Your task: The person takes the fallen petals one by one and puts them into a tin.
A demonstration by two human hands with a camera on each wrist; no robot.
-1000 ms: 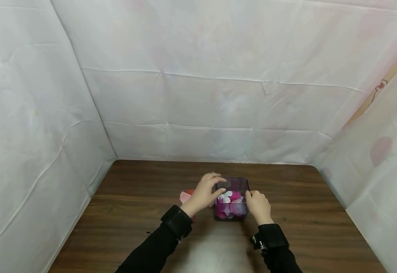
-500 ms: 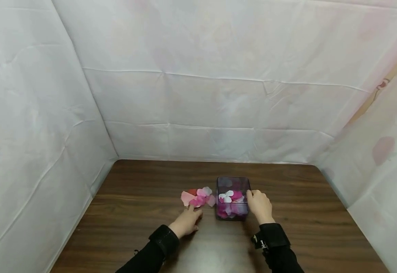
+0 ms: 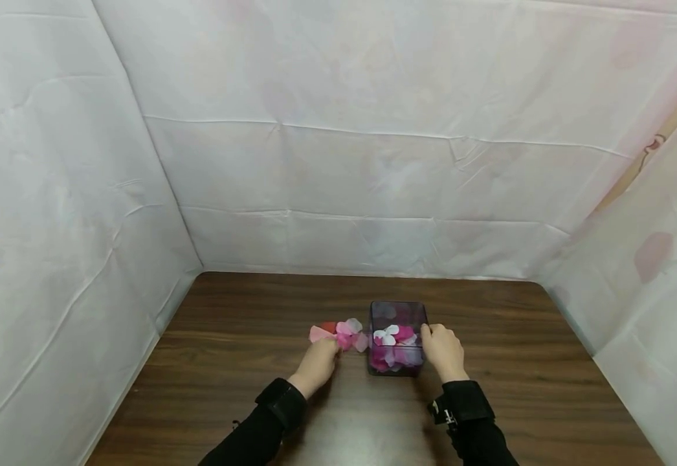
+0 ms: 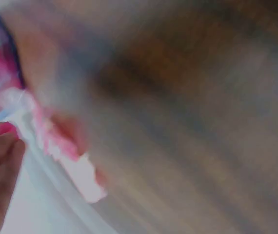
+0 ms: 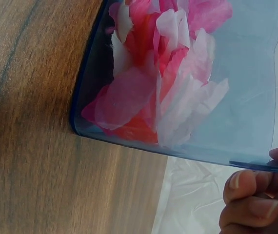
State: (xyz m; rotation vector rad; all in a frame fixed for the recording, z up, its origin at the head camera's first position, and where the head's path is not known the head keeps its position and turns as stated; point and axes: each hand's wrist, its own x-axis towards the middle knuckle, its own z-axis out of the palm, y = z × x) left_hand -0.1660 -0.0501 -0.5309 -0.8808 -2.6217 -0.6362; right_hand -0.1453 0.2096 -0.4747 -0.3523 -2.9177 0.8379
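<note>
A see-through dark purple box (image 3: pixel 398 316) stands on the table, with pink, magenta and white petals (image 5: pixel 129 97) inside. Its right wall is held by my right hand (image 3: pixel 443 351); in the right wrist view the thumb and curled fingers (image 5: pixel 251 209) are on either side of the rim. To the box's left lies a small pile of pink and red petals (image 3: pixel 347 331). At the pile's near edge is my left hand (image 3: pixel 318 364). Between the thumb and fingertips (image 4: pixel 18 145) it pinches a magenta petal (image 4: pixel 6 128), seen in the blurred left wrist view.
The brown wood-grain table (image 3: pixel 228 323) runs back to a white cloth wall (image 3: pixel 344 246). More white cloth hangs along the left side, and a pink-patterned cloth (image 3: pixel 653 298) along the right.
From over the box, my left hand has come left and down to the loose petals, and its fingers have drawn together on one. My right hand keeps its hold on the box.
</note>
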